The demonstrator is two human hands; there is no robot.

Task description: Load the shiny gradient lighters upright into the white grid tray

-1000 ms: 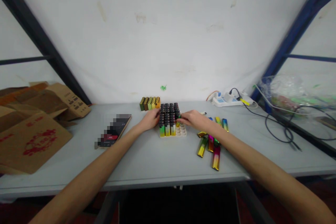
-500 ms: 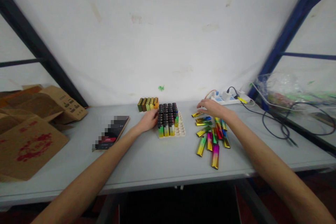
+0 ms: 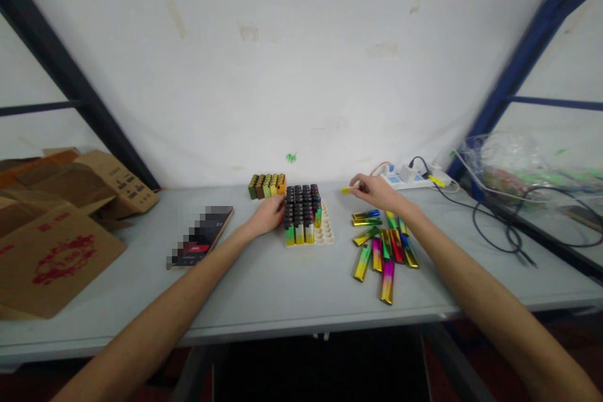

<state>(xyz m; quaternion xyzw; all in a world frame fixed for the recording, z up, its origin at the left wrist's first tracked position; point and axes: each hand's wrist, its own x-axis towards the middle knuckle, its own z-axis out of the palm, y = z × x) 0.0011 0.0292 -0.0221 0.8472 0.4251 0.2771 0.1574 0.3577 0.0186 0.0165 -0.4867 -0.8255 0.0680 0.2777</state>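
A pale tray [image 3: 325, 235] with round hollows holds rows of black-topped lighters [image 3: 301, 210], standing upright with shiny coloured bodies. My left hand [image 3: 267, 215] rests against the tray's left side, its fingers curled at the edge and fingertips partly hidden behind the lighters. To the right, my right hand [image 3: 374, 190] pinches one end of a yellow lighter [image 3: 346, 190], held roughly level near the back of the table; its other end is hidden by the fingers. Several loose metallic lighters [image 3: 377, 251] in yellow, green, red, blue and magenta lie below that hand.
Behind my left hand stands a block of gold-topped lighters [image 3: 267, 186]. A dark flat box [image 3: 205, 239], partly pixelated, and opened cardboard boxes [image 3: 75, 251] lie left. At the back right are a power strip [image 3: 409, 176], black cables [image 3: 499, 239] and clear plastic wrap [image 3: 504, 157].
My right hand has picked up the yellow lighter from the top of the loose pile and brought it slightly up and left. My left hand has stayed by the tray.
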